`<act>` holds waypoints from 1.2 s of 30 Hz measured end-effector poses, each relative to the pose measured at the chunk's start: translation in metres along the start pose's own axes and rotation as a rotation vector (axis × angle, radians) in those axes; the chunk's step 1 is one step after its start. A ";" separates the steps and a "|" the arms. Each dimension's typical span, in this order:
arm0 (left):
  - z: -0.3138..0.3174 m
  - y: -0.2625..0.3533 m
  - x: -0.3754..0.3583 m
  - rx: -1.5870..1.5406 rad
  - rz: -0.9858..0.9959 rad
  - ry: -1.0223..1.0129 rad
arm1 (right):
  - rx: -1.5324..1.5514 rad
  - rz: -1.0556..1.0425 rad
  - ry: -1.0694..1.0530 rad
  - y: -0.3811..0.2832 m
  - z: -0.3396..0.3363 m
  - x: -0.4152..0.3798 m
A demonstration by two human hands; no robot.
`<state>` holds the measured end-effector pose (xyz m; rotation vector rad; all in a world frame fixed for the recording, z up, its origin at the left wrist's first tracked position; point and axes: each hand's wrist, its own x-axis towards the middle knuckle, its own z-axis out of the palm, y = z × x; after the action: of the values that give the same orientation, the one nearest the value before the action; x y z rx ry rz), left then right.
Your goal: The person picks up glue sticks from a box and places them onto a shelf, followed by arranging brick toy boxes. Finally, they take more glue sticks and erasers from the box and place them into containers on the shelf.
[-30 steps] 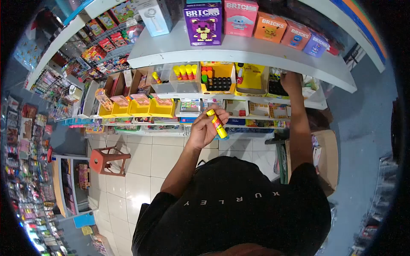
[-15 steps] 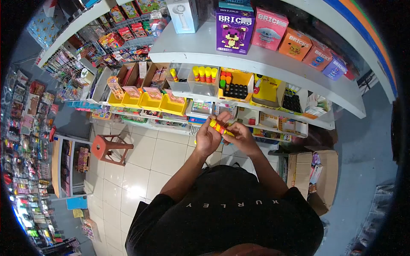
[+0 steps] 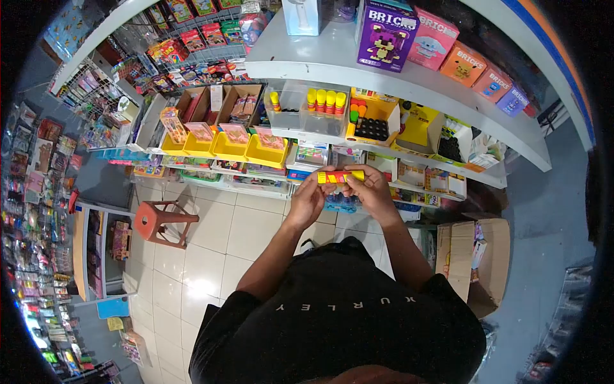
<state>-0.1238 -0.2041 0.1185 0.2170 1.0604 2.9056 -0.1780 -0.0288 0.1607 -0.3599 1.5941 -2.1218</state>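
Two hands meet in front of the shelving in the head view, sharing one yellow glue stick (image 3: 340, 176) held level between them. The left hand (image 3: 311, 197) pinches its red-capped end with curled fingers, and the right hand (image 3: 369, 192) pinches the yellow end the same way; the knuckles of both nearly touch below the stick. The stick sits just short of the front edge of the lower shelf (image 3: 384, 151), at about the height of the small cartons there, touching none of them. Above that edge stands a clear bin (image 3: 300, 118) with more yellow sticks upright in it, beside a yellow tray (image 3: 374, 118) of dark-capped items. Higher, the deep white shelf (image 3: 396, 83) juts out over the hands and carries a purple bricks box (image 3: 385, 35). Open room lies below and to the left: bare floor tiles (image 3: 249, 230) run to a red stool (image 3: 158, 221), well apart from the arms. To the right an open cardboard box (image 3: 476, 253) stands close by the right elbow, narrowing that side.

Half a second earlier the stick was tilted, its cap end higher toward the left, and the hands sat a little lower and to the left in the frame; now it lies level. A second ago only the left hand held it, while the right reached up to the shelf.
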 end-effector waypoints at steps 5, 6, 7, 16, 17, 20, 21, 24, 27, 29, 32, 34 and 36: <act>-0.015 0.005 -0.015 0.134 -0.087 0.074 | -0.073 -0.108 0.084 -0.005 0.019 0.010; -0.016 0.006 -0.016 0.175 -0.105 0.077 | -0.063 -0.124 0.116 -0.005 0.022 0.012; -0.017 0.009 -0.015 0.217 -0.112 0.084 | -0.123 -0.202 0.136 -0.007 0.024 0.016; -0.017 0.061 0.032 1.052 0.229 0.007 | -0.838 -0.744 0.297 -0.073 0.048 0.082; -0.012 0.069 0.038 1.158 0.255 0.019 | -0.961 -0.756 0.329 -0.079 0.053 0.086; -0.001 0.089 0.054 1.263 0.262 0.082 | -1.046 -0.797 0.327 -0.076 0.055 0.110; 0.000 0.093 0.057 1.298 0.268 0.092 | -1.044 -0.817 0.333 -0.077 0.059 0.115; -0.004 0.101 0.068 1.401 0.316 0.039 | -1.093 -0.670 0.317 -0.087 0.065 0.119; -0.003 0.106 0.071 1.465 0.264 0.040 | -1.164 -0.844 0.386 -0.075 0.060 0.126; -0.004 0.107 0.072 1.478 0.240 0.039 | -1.187 -0.802 0.394 -0.065 0.057 0.127; -0.011 0.104 0.071 1.479 0.252 0.019 | -1.233 -0.701 0.372 -0.063 0.060 0.132; -0.013 0.104 0.073 1.485 0.250 0.021 | -1.268 -0.630 0.348 -0.062 0.063 0.140; -0.011 0.106 0.074 1.451 0.222 0.032 | -1.303 -0.570 0.319 -0.058 0.062 0.155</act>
<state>-0.1978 -0.2861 0.1873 0.2965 2.9782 1.6225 -0.2943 -0.1464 0.2239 -0.9810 3.2014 -1.1110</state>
